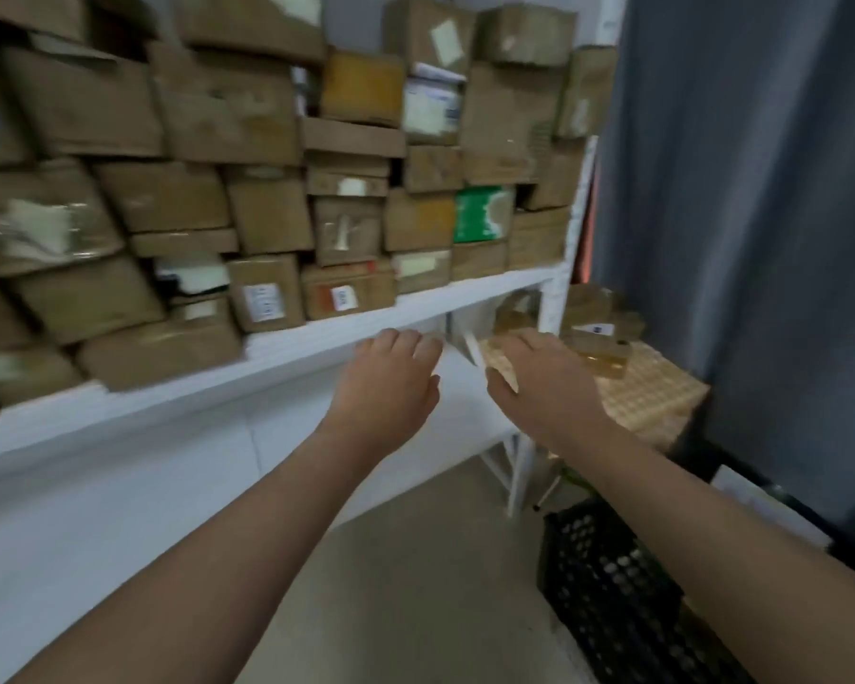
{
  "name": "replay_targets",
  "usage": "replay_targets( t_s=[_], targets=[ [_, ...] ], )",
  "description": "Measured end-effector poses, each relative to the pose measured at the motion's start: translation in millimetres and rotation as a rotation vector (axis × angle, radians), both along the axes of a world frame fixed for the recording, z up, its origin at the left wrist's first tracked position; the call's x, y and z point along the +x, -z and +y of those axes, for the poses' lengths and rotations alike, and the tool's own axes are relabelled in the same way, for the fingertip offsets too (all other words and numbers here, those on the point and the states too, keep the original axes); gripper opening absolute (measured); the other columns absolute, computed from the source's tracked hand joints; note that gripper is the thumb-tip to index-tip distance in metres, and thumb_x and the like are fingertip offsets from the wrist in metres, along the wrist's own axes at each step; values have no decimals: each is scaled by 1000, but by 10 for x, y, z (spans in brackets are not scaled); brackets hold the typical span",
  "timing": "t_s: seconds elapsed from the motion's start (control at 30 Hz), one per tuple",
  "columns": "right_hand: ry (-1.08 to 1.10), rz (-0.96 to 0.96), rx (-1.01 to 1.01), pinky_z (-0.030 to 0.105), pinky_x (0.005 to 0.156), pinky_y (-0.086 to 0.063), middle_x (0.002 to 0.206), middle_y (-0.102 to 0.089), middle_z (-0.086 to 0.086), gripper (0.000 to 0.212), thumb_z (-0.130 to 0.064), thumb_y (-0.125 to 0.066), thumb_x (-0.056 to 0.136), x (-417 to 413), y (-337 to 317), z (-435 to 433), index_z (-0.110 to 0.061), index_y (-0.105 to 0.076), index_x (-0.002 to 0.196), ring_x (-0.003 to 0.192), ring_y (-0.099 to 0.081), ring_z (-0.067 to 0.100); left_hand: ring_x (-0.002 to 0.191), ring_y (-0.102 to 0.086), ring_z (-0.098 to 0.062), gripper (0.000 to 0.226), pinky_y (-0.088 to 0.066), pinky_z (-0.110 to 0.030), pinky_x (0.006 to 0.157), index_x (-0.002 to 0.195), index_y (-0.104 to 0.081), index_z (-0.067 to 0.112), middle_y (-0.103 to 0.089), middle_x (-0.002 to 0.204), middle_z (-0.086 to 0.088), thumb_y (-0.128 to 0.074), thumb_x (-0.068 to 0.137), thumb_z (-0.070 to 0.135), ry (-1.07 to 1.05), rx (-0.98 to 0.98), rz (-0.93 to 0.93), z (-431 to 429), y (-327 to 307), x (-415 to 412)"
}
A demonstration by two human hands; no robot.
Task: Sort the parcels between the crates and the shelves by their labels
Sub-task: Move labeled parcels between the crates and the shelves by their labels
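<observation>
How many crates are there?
2. A black crate is on the floor at lower right. A beige crate is farther back, right of the shelf, with parcels on it. More may be hidden.

We can read no text anywhere, since the whole view is blurred. The white label (263, 302) on a brown parcel (262, 275) on the shelf (317, 334) shows dark marks, and so does the small label (342, 297) on the neighbouring parcel (366, 283). No letter or number resolves for us. The green box (482, 214) shows only white shapes.
</observation>
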State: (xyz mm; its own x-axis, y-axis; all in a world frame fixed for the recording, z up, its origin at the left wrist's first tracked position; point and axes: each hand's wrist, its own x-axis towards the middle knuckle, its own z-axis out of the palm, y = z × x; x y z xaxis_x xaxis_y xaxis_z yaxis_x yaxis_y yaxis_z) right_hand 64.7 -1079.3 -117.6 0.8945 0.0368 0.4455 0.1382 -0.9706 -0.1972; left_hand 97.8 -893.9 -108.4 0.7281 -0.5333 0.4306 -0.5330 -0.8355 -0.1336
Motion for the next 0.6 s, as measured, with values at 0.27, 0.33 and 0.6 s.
replay_targets(
  t_s=[0.27,0.33,0.6],
  targets=[
    [-345,-94,127,37,90,-42,125,-58,6,38,-27,-54,91,-94,-216,2676,-13,-57,127,115,-50,27,113,-47,-28,42,-37,-37,88,131,-47,19,-53,128,-5,-43,94,36,-349,33,-62,2677,-249,-674],
    [-431,-97,147,38,93,-42,129,-56,5,40,-29,-52,93,-160,-238,3287,-14,-55,130,117,-49,26,112,-48,-29,44,-39,-38,87,133,-46,18,-53,128,-6,-44,93,37,-432,31,-61,3267,-294,-876],
    [-680,-95,190,38,102,-35,141,-48,6,45,-29,-55,92,-401,-323,5115,-15,-52,135,127,-44,26,122,-45,-31,53,-41,-41,91,139,-42,19,-45,141,-10,-52,91,39,-693,14,-71,4944,-378,-1577]
  ],
)
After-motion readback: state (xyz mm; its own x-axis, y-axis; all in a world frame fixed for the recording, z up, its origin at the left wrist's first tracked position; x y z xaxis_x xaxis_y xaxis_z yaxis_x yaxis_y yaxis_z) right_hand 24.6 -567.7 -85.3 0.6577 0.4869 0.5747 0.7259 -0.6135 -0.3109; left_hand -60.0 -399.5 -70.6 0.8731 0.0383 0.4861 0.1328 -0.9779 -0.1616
